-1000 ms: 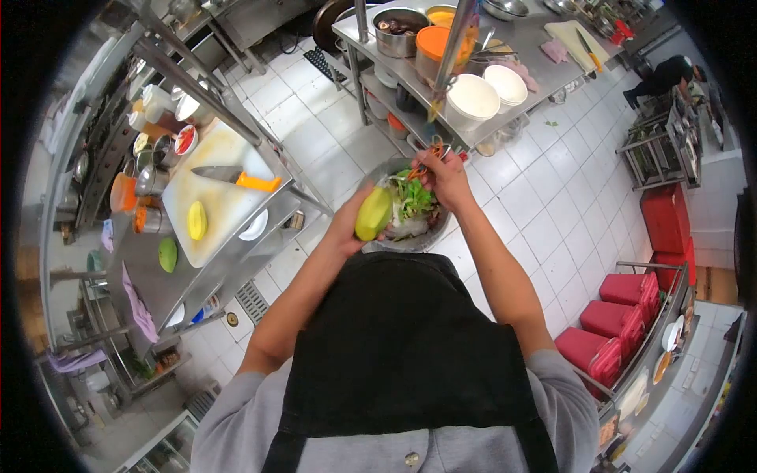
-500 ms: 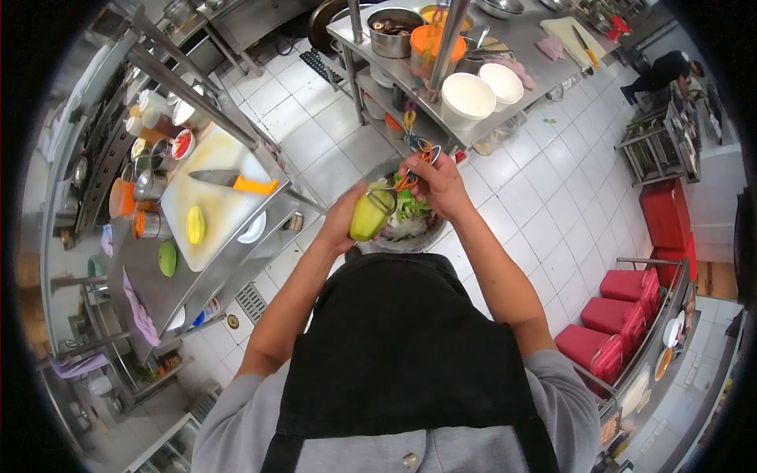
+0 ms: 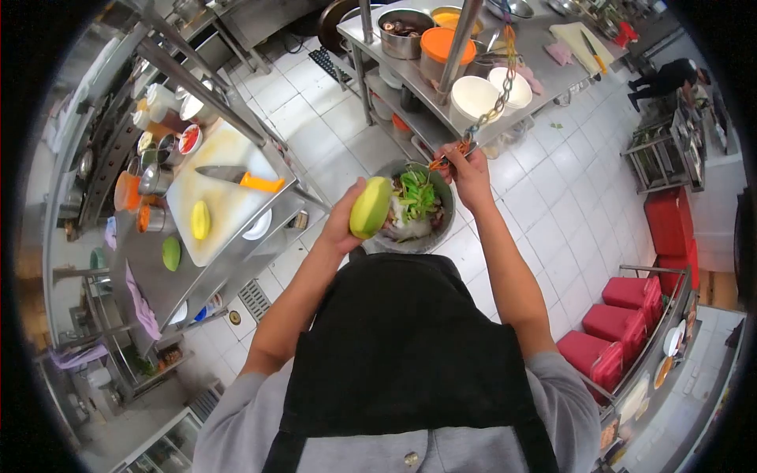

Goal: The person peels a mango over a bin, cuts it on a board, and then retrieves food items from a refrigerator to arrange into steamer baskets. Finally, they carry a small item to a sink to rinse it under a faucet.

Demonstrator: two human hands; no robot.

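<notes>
A partly peeled green mango (image 3: 370,208) is gripped in my left hand (image 3: 342,217), over the left rim of a round bin (image 3: 448,206). In the bin lie green leaves (image 3: 418,195) and pale scraps. My right hand (image 3: 467,175) is closed around a tool with orange wrapping (image 3: 443,160), at the bin's upper right edge. From that hand a metal chain (image 3: 503,94) with coloured ties runs upward. Most of the tool is hidden by my fingers.
On the left table, a cutting board (image 3: 229,177) bears an orange-handled knife (image 3: 240,177) and a yellow peeled mango (image 3: 200,220); a green mango (image 3: 171,253) lies beside it. Pots and white tubs (image 3: 475,101) stand ahead. Red containers (image 3: 591,355) are at right; a person (image 3: 666,79) stands far right.
My right hand has moved away from the mango, up and to the right, with the tool. The chain now stretches upward. The mango in my left hand is tilted more upright.
</notes>
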